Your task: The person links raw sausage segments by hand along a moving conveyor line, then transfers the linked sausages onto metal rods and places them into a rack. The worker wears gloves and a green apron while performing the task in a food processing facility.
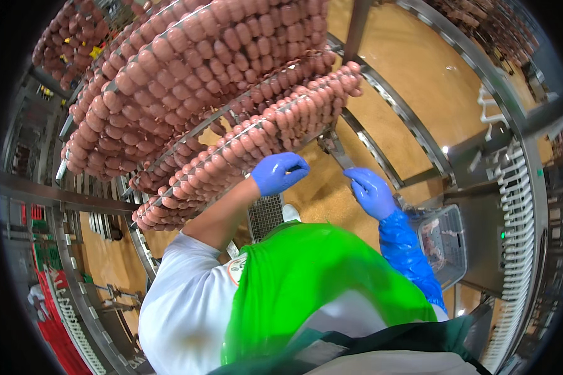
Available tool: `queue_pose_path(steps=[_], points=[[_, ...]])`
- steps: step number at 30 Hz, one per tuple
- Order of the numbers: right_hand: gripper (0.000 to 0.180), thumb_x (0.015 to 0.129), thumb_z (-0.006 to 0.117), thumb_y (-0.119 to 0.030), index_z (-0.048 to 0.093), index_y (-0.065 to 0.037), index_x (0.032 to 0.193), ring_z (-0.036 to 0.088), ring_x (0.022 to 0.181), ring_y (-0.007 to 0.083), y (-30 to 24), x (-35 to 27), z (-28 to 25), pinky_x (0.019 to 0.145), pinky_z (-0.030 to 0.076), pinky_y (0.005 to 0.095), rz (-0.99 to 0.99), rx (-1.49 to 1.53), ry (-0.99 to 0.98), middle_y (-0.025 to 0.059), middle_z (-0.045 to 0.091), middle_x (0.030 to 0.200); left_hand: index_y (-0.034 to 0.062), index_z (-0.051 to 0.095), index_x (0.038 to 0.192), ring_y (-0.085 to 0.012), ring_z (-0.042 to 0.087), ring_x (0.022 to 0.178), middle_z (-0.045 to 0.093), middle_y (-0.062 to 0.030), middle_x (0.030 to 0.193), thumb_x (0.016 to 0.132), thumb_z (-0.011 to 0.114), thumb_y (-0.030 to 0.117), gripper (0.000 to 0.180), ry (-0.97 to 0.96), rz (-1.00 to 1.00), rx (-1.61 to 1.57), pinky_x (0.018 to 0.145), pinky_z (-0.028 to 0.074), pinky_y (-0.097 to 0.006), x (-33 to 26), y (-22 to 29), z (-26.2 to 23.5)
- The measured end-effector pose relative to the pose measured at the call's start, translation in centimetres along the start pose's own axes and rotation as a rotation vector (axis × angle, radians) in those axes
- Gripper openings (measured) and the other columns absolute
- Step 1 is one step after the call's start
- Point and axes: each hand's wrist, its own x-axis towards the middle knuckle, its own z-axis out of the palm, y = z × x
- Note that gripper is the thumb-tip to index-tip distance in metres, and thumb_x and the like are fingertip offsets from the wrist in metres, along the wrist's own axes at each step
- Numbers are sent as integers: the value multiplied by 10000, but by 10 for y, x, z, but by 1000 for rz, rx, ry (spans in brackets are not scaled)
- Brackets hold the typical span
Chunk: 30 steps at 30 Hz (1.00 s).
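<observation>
My left hand [280, 174], in a blue glove, is below the nearest row of linked pink sausages [244, 142]. Its fingers curl inward, and anything inside them is hidden. To its right, my right hand [371, 192], also gloved in blue, points its fingers forward and left with a small gap between them. Those fingertips lie close to the end of a flat metal bar [342, 159]; whether they touch it I cannot tell. The sausages hang in loops over metal rods, with a fuller cluster [187, 69] behind the front row.
A metal rack frame [413, 134] stands ahead on the right over the tan floor [413, 75]. At my right are a grey plastic crate [447, 244] and a column of white hooks [516, 225]. A dark floor grate [266, 219] lies below. Red items [56, 312] are at the left.
</observation>
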Motion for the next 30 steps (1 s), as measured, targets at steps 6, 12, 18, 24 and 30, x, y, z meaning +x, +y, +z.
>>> queue_pose_path(steps=[6, 12, 18, 24, 30], points=[[286, 894, 581, -119, 656, -78, 1166, 631, 1021, 311, 18, -230, -56, 894, 509, 377, 388, -73, 191, 139, 657, 1129, 72, 657, 1014, -284, 664, 884, 673, -123, 970, 892, 642, 293, 253, -230, 233, -2, 790, 527, -372, 32, 80, 124], [300, 928, 540, -225, 639, -104, 1184, 599, 1074, 333, -21, -427, -98, 934, 483, 425, 782, -276, 659, 151, 646, 1140, 33, 670, 1086, -332, 656, 938, 677, -178, 1025, 897, 638, 337, 359, -641, 378, 69, 853, 503, -390, 86, 122, 257], [320, 934, 525, -277, 642, -90, 1165, 615, 1044, 332, -61, -519, -76, 930, 488, 419, 1001, -343, 987, 148, 645, 1139, 32, 678, 920, -239, 663, 811, 688, -145, 839, 919, 601, 341, 319, -1075, 190, 515, 774, 510, -372, 150, 18, 357], [376, 932, 556, -305, 616, -86, 1232, 624, 997, 328, -79, -572, -25, 877, 500, 412, 1362, -151, 861, 159, 644, 1111, 39, 668, 882, -192, 615, 650, 651, -104, 774, 914, 523, 344, 340, -1195, -541, 542, 608, 491, -359, 207, -75, 410], [487, 924, 538, -398, 591, -69, 1280, 569, 1186, 307, -94, -655, 64, 1026, 426, 403, 1557, 224, 1269, 165, 605, 1275, 44, 685, 976, -347, 659, 947, 686, -196, 999, 883, 524, 429, 428, -1348, 466, 767, 837, 485, -441, 232, 67, 562]])
